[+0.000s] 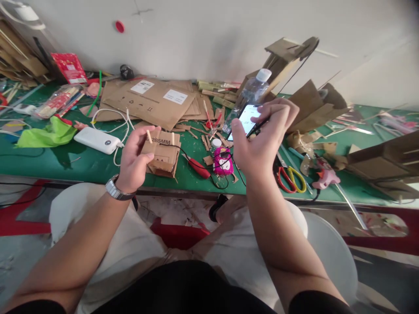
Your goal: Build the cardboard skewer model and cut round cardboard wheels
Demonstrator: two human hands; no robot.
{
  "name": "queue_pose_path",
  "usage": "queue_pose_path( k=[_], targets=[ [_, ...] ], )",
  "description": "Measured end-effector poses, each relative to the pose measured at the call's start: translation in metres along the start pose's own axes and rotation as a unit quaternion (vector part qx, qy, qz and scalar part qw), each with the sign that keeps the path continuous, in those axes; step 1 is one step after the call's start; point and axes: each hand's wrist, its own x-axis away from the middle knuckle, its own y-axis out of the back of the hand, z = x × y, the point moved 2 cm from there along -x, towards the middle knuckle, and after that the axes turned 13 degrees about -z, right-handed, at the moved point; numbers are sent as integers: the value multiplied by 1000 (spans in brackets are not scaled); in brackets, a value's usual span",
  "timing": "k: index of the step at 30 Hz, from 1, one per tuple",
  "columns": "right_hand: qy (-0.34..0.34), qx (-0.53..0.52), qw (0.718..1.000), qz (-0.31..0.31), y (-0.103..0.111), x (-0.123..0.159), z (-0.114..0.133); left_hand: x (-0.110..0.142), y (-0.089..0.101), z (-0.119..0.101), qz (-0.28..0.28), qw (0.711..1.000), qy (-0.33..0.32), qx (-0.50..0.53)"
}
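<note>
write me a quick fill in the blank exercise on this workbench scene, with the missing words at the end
The left hand holds a small box made of ____.
The number printed before "MM" on that box is ____.
The right hand holds a ____ whose screen is lit.
The scissors have one red handle loop and one ____ loop.

Missing words: cardboard; 285; phone; yellow.
</note>
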Motion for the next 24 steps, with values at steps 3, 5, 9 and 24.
queue_pose_path(
  k=[3, 5, 9, 24],
  targets=[
    [-54, -93, 990, 96, -9, 12, 14, 0, -1, 1, 13, 995, 59, 82],
    [-109, -197, 957, 183, -16, 24, 31, 0, -2, 1, 9, 995, 61, 83],
    [-228, -322, 853, 343, -33, 47, 62, 5, -5, -3, -30, 1000, -3, 4],
    [-292, -425, 791, 330, 2, 13, 73, 18, -22, -23, -101, 988, -91, -77]
  ],
)
